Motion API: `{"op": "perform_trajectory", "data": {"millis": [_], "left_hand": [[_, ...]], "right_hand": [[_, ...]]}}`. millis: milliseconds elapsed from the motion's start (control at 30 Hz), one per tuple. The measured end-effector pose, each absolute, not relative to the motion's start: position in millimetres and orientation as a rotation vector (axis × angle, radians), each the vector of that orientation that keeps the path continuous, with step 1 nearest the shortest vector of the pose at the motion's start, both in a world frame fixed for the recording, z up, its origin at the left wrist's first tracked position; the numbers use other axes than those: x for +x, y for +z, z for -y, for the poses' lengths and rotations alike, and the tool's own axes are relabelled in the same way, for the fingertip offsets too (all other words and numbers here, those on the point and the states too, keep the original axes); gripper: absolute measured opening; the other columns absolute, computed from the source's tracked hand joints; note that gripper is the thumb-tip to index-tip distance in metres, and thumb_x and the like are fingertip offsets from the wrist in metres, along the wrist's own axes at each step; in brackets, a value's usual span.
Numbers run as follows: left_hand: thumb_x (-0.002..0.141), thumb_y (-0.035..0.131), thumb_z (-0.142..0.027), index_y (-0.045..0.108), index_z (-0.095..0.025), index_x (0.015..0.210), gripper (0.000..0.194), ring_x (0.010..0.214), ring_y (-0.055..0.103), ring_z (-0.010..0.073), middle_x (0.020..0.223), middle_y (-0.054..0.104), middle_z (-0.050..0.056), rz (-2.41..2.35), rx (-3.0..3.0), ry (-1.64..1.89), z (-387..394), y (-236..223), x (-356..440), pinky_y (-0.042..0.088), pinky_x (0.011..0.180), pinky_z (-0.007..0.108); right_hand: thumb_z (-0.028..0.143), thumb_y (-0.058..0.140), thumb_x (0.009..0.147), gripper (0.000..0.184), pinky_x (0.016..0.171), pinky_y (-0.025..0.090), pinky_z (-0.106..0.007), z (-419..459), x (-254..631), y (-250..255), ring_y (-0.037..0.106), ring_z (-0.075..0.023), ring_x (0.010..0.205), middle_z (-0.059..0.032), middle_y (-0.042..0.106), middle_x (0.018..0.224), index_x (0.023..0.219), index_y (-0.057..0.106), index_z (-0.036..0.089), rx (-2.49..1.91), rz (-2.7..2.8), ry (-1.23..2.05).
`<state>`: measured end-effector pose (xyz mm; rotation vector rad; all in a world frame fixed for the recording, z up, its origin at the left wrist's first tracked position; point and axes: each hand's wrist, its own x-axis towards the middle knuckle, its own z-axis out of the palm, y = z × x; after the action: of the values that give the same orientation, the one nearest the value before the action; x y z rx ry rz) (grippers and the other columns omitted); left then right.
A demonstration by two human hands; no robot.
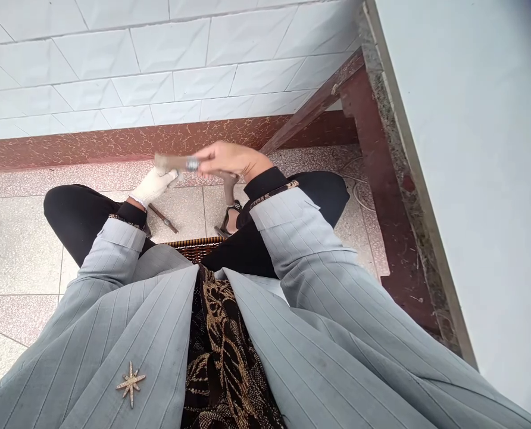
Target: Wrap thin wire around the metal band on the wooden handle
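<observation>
Stick with silver band held up in front of a seated person, over the floor (pixel 19 238) toward its wall-side edge.
Right hand (pixel 232 159): bare, fingers closed around the stick (pixel 172 162) just beside its silver band; a darker length shows below the palm. Left hand (pixel 152 186): in a pale glove, fingers partly curled at the stick's other end (motion blur here; cannot tell whether it grips or only touches). The stick lies roughly crosswise, above the floor and between the knees. A second, brown rod (pixel 164 218) lies aslant on the floor, near the far edge of a wicker item (pixel 196 247), below the left hand. A foot in a dark sandal (pixel 230 219) rests on the floor, right of the rod.
</observation>
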<state>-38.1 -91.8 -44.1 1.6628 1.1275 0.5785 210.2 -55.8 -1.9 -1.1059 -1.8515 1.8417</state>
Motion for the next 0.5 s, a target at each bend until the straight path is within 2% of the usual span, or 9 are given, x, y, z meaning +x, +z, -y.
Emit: {"op": "perform_trajectory", "data": {"millis": [100,200,367,500], "left_hand": [[0.098,0.047,-0.031,0.061,-0.015,0.089,0.023,0.053,0.038,0.0077,0.063,0.045,-0.003,-1.049,1.637,0.573,95.4,-44.3,-33.2,0.032,0.052,0.021],[0.096,0.05,-0.031,0.063,-0.014,0.087,0.023,0.057,0.04,0.0074,0.069,0.05,-0.001,-0.949,1.702,0.519,99.3,-42.3,-27.8,0.032,0.054,0.021],[0.095,0.05,-0.033,0.063,-0.015,0.088,0.024,0.055,0.037,0.0083,0.064,0.045,-0.003,-0.837,1.747,0.395,100.0,-45.3,-26.7,0.03,0.054,0.023],[0.094,0.051,-0.035,0.062,-0.015,0.087,0.024,0.059,0.041,0.0092,0.068,0.049,-0.002,-0.839,1.807,0.328,99.5,-48.4,-29.0,0.035,0.059,0.023]], "right_hand": [[0.021,0.069,0.094,0.004,0.063,0.05,-0.021,48.4,217.5,-3.5,0.057,-0.0088,0.064,0.0008,0.068,0.078,0.094,0.073,0.021,-1.05,1.325,1.696],[0.021,0.071,0.093,0.006,0.055,0.047,-0.021,43.1,216.9,-10.5,0.054,-0.009,0.058,-0.0003,0.063,0.071,0.087,0.069,0.019,-1.197,1.19,1.592],[0.035,0.073,0.091,0.02,0.056,0.046,-0.024,40.7,208.0,-23.4,0.054,-0.0124,0.061,-0.0019,0.062,0.071,0.101,0.072,0.017,-1.473,1.557,1.329],[0.027,0.07,0.09,0.021,0.065,0.043,-0.028,44.6,198.0,-33.0,0.057,-0.0156,0.072,-0.0041,0.066,0.082,0.106,0.077,0.015,-1.723,2.077,1.006]]}}
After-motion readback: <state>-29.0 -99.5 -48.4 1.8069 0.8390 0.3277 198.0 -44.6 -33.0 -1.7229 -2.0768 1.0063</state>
